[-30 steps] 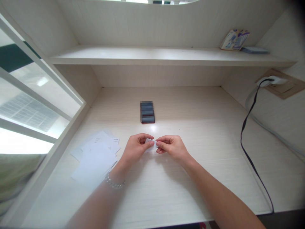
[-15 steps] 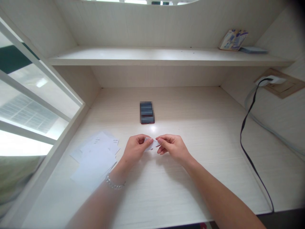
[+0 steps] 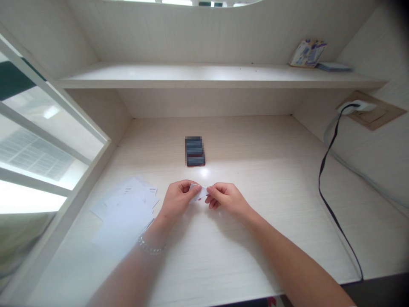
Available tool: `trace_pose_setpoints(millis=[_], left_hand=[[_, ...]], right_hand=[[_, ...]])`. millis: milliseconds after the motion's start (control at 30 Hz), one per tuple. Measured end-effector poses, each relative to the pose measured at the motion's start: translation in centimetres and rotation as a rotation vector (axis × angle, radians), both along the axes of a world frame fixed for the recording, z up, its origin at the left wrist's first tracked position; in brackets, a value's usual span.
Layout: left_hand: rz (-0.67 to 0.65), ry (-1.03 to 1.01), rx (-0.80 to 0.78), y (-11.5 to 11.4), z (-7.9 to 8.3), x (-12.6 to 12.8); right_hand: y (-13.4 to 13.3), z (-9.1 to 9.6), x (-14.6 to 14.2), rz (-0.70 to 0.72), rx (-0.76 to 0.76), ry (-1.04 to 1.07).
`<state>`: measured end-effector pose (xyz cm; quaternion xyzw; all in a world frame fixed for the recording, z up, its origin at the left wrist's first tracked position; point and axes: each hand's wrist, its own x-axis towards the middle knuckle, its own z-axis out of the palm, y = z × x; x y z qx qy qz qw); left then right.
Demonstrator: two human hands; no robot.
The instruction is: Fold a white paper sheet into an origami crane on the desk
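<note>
A small white piece of paper is held between my two hands, just above the desk. My left hand pinches its left part between thumb and fingers. The thumb and fingertips of my right hand close on its right edge. Left of my left wrist, several white paper sheets lie spread over one another, a few with small print. A dark, pixelated rectangular object lies flat beyond my hands.
A black cable runs from the wall socket down the right side to the desk's front edge. Above the back of the desk is a shelf with a colourful packet and a flat bluish item. A slatted frame borders the left.
The view has shifted slightly, so everything sits a little further left. My right fingertips have closed in on the paper's right edge; my left hand keeps its pinch.
</note>
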<state>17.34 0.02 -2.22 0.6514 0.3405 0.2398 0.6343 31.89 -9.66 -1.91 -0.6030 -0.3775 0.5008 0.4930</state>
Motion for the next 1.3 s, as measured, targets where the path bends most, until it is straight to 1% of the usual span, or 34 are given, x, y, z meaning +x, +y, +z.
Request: trace_pose_setpoints(millis=[367, 467, 600, 700, 833, 1000, 1133, 1233, 1300], left_hand=[[-0.024, -0.033, -0.002, 0.07, -0.20, -0.05], [-0.037, -0.017, 0.008, 0.10, -0.01, -0.06], [-0.042, 0.015, 0.060, -0.02, 0.27, -0.06], [-0.062, 0.031, 0.096, -0.22, 0.21, 0.02], [-0.093, 0.042, 0.097, -0.42, -0.09, 0.18], [-0.107, 0.027, 0.048, -0.41, -0.23, 0.15], [-0.105, 0.002, -0.068, -0.35, -0.33, 0.09], [-0.102, 0.008, -0.167, -0.37, -0.36, 0.13], [-0.098, 0.009, -0.194, -0.46, -0.29, 0.20]], right_hand=[[-0.20, 0.07, 0.02, -0.016, 0.003, 0.037], [-0.24, 0.13, 0.21, 0.005, -0.009, 0.030], [-0.20, 0.50, 0.29, 0.047, 0.002, -0.008], [-0.20, 0.73, -0.04, 0.030, 0.046, -0.056], [-0.26, 0.60, -0.48, 0.007, 0.061, -0.126], [-0.37, 0.47, -0.37, 0.054, 0.056, -0.159], [-0.33, 0.60, -0.19, 0.049, 0.065, -0.232], [-0.19, 0.51, -0.07, 0.040, 0.056, -0.184], [-0.10, 0.41, 0.01, 0.046, 0.046, -0.130]])
